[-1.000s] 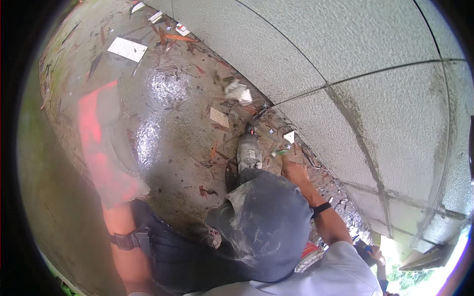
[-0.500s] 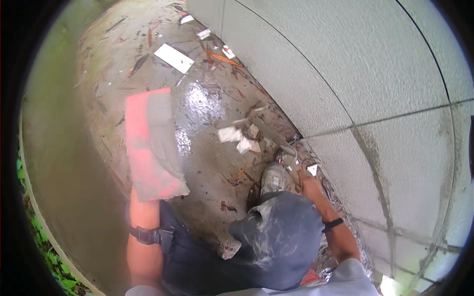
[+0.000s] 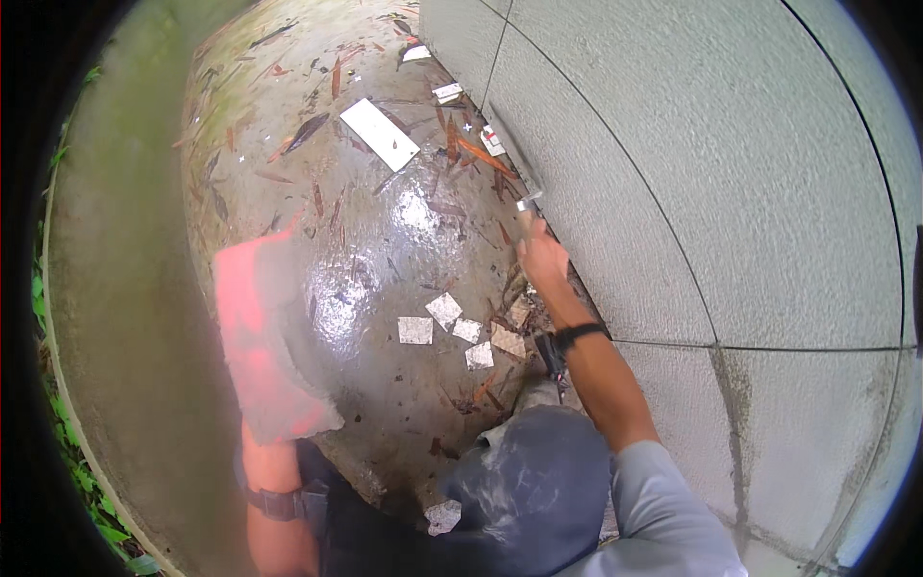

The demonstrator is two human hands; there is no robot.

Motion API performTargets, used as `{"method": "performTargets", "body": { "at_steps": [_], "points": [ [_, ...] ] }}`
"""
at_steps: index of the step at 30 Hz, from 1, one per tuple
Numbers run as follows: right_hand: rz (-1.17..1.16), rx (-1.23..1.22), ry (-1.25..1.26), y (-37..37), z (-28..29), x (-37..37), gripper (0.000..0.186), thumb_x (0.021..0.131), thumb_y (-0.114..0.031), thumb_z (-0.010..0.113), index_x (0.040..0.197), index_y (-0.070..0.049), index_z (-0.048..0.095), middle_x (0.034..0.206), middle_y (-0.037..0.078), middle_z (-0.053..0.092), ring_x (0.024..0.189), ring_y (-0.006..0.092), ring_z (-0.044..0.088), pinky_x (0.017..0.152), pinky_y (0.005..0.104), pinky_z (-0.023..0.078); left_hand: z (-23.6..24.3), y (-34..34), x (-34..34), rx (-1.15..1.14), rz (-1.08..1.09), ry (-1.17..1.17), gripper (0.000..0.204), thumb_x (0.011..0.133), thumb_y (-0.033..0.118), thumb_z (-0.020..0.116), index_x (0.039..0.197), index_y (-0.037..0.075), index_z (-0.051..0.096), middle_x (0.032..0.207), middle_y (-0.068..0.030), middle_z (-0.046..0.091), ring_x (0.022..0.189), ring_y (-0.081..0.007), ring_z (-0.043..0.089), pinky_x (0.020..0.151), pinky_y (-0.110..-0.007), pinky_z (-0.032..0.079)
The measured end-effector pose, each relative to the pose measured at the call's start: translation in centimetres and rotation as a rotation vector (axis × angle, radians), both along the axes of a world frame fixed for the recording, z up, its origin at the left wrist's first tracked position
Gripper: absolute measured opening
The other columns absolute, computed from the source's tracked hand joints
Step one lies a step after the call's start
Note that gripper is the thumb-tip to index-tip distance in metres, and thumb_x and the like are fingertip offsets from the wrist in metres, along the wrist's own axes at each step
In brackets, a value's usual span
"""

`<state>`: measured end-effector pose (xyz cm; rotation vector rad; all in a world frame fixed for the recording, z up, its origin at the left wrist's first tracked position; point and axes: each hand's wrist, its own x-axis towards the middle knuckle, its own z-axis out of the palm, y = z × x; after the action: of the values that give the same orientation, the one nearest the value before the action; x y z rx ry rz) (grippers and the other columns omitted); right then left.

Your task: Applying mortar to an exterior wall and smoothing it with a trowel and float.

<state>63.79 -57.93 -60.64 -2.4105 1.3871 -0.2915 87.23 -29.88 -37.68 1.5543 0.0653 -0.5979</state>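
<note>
A trowel point(image 3: 526, 204) is in my right hand point(image 3: 544, 258), fingers closed round its handle. Its thin blade lies along the foot of the light grey wall point(image 3: 615, 163). On the left, a red board point(image 3: 240, 298) rests on my left hand point(image 3: 269, 444), blurred by motion. Grey wet mortar point(image 3: 288, 356) covers the board's right side and near end. The board hides the fingers under it.
Small whitish tile pieces point(image 3: 415, 331) lie on the wet concrete floor point(image 3: 375, 260). Farther off lies a white rectangular tile point(image 3: 381, 135) among fallen leaves point(image 3: 306, 133). My bent knee point(image 3: 543, 471) is close below.
My right hand has gone from beside my boot to farther along the wall, carrying the trowel. The board in my left hand sits slightly lower and more left in view.
</note>
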Motion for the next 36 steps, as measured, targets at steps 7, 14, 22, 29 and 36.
{"method": "performTargets", "body": {
  "at_steps": [7,14,22,29,36],
  "points": [
    [0.111,0.198,-0.033,0.7,1.0,1.8,0.037,0.084,-0.024,0.060,0.109,-0.001,0.046,0.089,0.026,0.064,0.086,0.0436,0.063,0.075,0.0517,0.048,-0.5,5.4,-0.9,0.140,0.152,0.012,0.044,0.095,0.038,0.049,0.123,0.004,0.052,0.094,-0.0063,0.062,0.076,-0.0122,0.059,0.060,-0.024,0.048],
    [-0.001,0.208,0.112,3.9,3.1,-2.1,0.039,0.084,-0.023,0.058,0.111,-0.001,0.042,0.080,0.026,0.064,0.077,0.0461,0.063,0.069,0.0518,0.049,-2.0,9.1,2.9,-0.522,-0.343,-0.021,0.045,0.097,0.037,0.046,0.128,0.005,0.052,0.108,-0.0111,0.065,0.084,-0.0160,0.063,0.067,-0.028,0.052],
    [0.147,0.405,0.000,5.3,-0.8,-1.6,0.048,0.081,-0.025,0.063,0.115,-0.002,0.040,0.087,0.027,0.064,0.078,0.0454,0.063,0.069,0.0514,0.050,-1.5,6.1,-0.7,-0.177,-0.031,0.110,0.047,0.098,0.037,0.044,0.131,0.005,0.049,0.111,-0.0116,0.064,0.084,-0.0183,0.064,0.067,-0.030,0.054],
    [0.096,0.212,0.189,5.7,2.6,-3.3,0.051,0.080,-0.023,0.063,0.119,0.001,0.040,0.075,0.021,0.065,0.074,0.0439,0.064,0.066,0.0509,0.050,-1.4,9.2,1.0,-0.179,-0.053,0.042,0.048,0.098,0.037,0.045,0.131,0.003,0.050,0.110,-0.0132,0.064,0.079,-0.0169,0.063,0.062,-0.024,0.049],
    [0.074,0.140,0.260,-0.8,-0.7,-0.1,0.050,0.082,-0.023,0.061,0.121,0.000,0.039,0.089,0.026,0.065,0.082,0.0446,0.064,0.073,0.0514,0.050,0.4,7.8,-0.9,-0.064,0.092,-0.052,0.049,0.098,0.038,0.045,0.130,0.001,0.051,0.098,-0.0100,0.065,0.071,-0.0123,0.059,0.059,-0.020,0.047]
  ]
}}
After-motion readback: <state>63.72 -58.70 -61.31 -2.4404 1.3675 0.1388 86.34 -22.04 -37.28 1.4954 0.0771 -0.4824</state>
